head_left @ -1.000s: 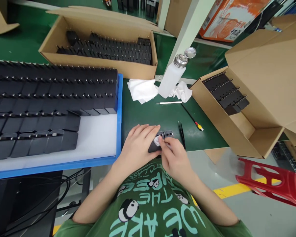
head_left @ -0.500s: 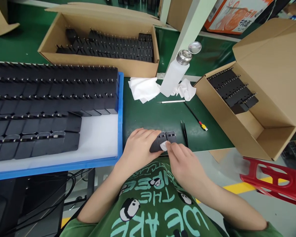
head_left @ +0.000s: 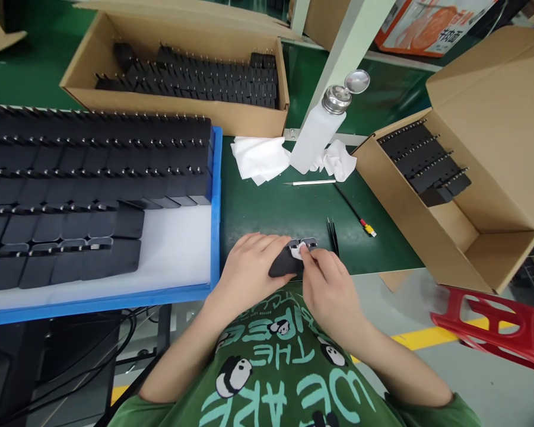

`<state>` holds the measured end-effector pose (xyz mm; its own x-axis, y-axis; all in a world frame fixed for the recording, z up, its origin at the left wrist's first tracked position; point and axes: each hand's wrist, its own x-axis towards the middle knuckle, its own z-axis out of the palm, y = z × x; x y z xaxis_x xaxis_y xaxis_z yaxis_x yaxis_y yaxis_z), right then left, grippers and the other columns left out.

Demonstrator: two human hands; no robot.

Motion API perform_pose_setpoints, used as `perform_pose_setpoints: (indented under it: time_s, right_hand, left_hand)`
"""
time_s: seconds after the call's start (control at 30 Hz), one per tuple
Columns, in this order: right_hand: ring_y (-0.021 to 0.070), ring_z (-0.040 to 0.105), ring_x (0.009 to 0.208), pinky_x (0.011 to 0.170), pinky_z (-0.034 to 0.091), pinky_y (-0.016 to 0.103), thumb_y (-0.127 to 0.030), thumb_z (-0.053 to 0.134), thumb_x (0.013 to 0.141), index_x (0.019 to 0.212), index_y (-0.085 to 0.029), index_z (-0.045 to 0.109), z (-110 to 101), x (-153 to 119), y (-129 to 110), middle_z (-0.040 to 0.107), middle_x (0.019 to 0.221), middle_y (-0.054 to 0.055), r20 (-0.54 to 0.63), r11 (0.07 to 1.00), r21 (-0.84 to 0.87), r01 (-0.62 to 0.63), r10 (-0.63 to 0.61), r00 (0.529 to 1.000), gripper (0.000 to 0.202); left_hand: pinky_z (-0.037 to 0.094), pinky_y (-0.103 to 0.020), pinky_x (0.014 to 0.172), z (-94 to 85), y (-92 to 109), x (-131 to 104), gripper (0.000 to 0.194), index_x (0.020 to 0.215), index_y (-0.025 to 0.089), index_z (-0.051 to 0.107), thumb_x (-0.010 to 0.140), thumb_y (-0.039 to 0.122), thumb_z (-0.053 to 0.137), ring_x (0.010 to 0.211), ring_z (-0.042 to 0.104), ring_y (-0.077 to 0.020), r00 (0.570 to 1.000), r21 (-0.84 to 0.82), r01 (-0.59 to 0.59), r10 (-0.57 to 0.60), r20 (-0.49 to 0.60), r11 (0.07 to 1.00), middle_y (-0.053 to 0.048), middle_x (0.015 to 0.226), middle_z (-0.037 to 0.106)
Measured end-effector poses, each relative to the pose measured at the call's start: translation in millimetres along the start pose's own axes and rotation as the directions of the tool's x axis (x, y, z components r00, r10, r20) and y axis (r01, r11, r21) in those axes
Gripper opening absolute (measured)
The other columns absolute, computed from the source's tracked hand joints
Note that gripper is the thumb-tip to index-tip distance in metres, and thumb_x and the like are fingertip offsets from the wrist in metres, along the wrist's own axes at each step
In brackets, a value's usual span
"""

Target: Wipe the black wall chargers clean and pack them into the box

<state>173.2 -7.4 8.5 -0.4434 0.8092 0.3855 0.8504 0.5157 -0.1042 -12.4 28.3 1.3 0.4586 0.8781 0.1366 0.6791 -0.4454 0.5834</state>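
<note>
From my remote seat I see both hands working at near edge of worktop [head_left: 267, 207]. Left hand [head_left: 251, 267] grasps dark block [head_left: 283, 265] by its left side. Right hand [head_left: 329, 279] pinches small white wipe [head_left: 296, 252] against block's top. Black tweezers [head_left: 333, 235] lie just beyond right hand. White bottle [head_left: 315, 139] stands farther back, beside crumpled tissue [head_left: 340, 161].

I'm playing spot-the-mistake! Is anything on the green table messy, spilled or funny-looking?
The white bottle has its metal lid flipped open, so it might spill if knocked. A crumpled white wipe beside it looks untidy. I see no spill or damage, though the left hand partly hides the black piece.
</note>
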Motion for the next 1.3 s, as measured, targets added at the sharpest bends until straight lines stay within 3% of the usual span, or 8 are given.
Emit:
perform_pose_setpoints:
  time_s: [0.3, 0.4, 0.53, 0.63, 0.73, 0.83, 0.93, 1.3]
  right_hand:
    - [0.0194, 0.055, 0.075, 0.064, 0.054, 0.033, 0.003, 0.04, 0.092, 0.111, -0.003, 0.067, -17.4, 8.2, -3.7, 0.067, 0.092, 0.014, 0.097, 0.95, 0.159, 0.27, -0.287, 0.953, 0.034]
    - [0.0152, 0.059, 0.079, 0.065, 0.056, 0.029, -0.001, 0.042, 0.095, 0.12, -0.014, 0.066, -41.1, 14.2, 19.6, 0.066, 0.093, 0.007, 0.109, 0.838, 0.538, 0.091, -0.176, 0.978, 0.037]
    - [0.0131, 0.06, 0.077, 0.056, 0.046, 0.025, -0.007, 0.06, 0.093, 0.11, -0.026, 0.073, -55.2, 44.6, 65.1, 0.063, 0.091, 0.003, 0.001, 0.738, 0.664, -0.12, 0.16, 0.987, 0.029]
    - [0.0125, 0.06, 0.078, 0.06, 0.046, 0.025, -0.014, 0.058, 0.097, 0.103, -0.026, 0.076, -36.7, 85.1, 75.9, 0.063, 0.091, 0.002, 0.151, 0.67, 0.738, -0.079, -0.051, 0.987, 0.023]
    - [0.0107, 0.058, 0.079, 0.069, 0.048, 0.025, -0.015, 0.053, 0.098, 0.105, -0.024, 0.077, -4.9, 124.0, 60.7, 0.062, 0.094, 0.001, 0.305, 0.546, 0.837, -0.014, -0.446, 0.841, 0.026]
    - [0.0089, 0.052, 0.071, 0.067, 0.045, 0.023, -0.012, 0.051, 0.098, 0.107, -0.019, 0.077, 19.9, 146.3, 43.1, 0.057, 0.088, 0.001, 0.358, 0.484, 0.875, 0.027, -0.682, 0.638, 0.028]
    - [0.0084, 0.045, 0.065, 0.064, 0.042, 0.022, -0.013, 0.049, 0.1, 0.093, -0.015, 0.078, 28.2, 153.4, 42.0, 0.05, 0.08, 0.0, 0.353, 0.447, 0.893, 0.06, -0.776, 0.523, 0.03]
    - [0.0094, 0.049, 0.07, 0.063, 0.04, 0.022, -0.025, 0.047, 0.104, 0.11, -0.019, 0.078, 32.8, 146.3, 78.9, 0.055, 0.087, 0.003, 0.348, 0.405, 0.914, 0.015, -0.803, 0.484, 0.031]
  left_hand:
    - [0.051, -0.049, 0.1, 2.6, -1.8, 2.7, 0.038, 0.122, 0.016, 0.063, 0.085, 0.023, 0.069, 0.106, 0.07, -0.0296, 0.998, 0.026, -0.035, 0.036, -0.043, 0.999, -0.009, 0.116, 0.075]
    - [0.046, -0.054, 0.108, -12.8, 0.1, -7.9, 0.056, 0.135, 0.013, 0.054, 0.086, 0.033, 0.074, 0.122, 0.063, -0.0343, 0.995, 0.05, -0.04, 0.045, -0.088, 0.998, -0.014, 0.13, 0.069]
    - [0.048, -0.049, 0.11, -37.6, 15.7, -29.0, 0.057, 0.135, 0.017, 0.052, 0.087, 0.037, 0.076, 0.12, 0.064, -0.0287, 0.956, 0.085, -0.09, 0.11, -0.274, 0.992, -0.012, 0.124, 0.072]
    - [0.05, -0.039, 0.11, -34.9, 28.6, -27.9, 0.035, 0.13, 0.017, 0.059, 0.095, 0.021, 0.063, 0.117, 0.067, -0.0211, 0.908, 0.115, -0.405, 0.414, -0.071, 0.907, -0.006, 0.123, 0.074]
    - [0.044, -0.038, 0.117, -16.8, 27.1, -12.8, 0.041, 0.14, 0.015, 0.055, 0.1, 0.01, 0.046, 0.138, 0.053, -0.022, 0.801, 0.16, -0.595, 0.563, 0.203, 0.788, -0.004, 0.149, 0.056]
    - [0.038, -0.035, 0.121, -0.6, 13.9, -0.6, 0.048, 0.149, 0.016, 0.045, 0.102, 0.009, 0.036, 0.147, 0.041, -0.0188, 0.807, 0.253, -0.58, 0.504, 0.306, 0.775, -0.001, 0.159, 0.042]
    - [0.036, -0.031, 0.121, 6.9, 4.1, 1.5, 0.05, 0.152, 0.012, 0.04, 0.102, 0.009, 0.034, 0.148, 0.04, -0.0158, 0.83, 0.298, -0.552, 0.478, 0.288, 0.779, -0.004, 0.16, 0.039]
    - [0.038, -0.035, 0.12, 12.1, 5.7, -2.1, 0.051, 0.152, 0.01, 0.04, 0.102, 0.012, 0.039, 0.146, 0.042, -0.0177, 0.835, 0.344, -0.55, 0.483, 0.265, 0.761, -0.003, 0.16, 0.041]
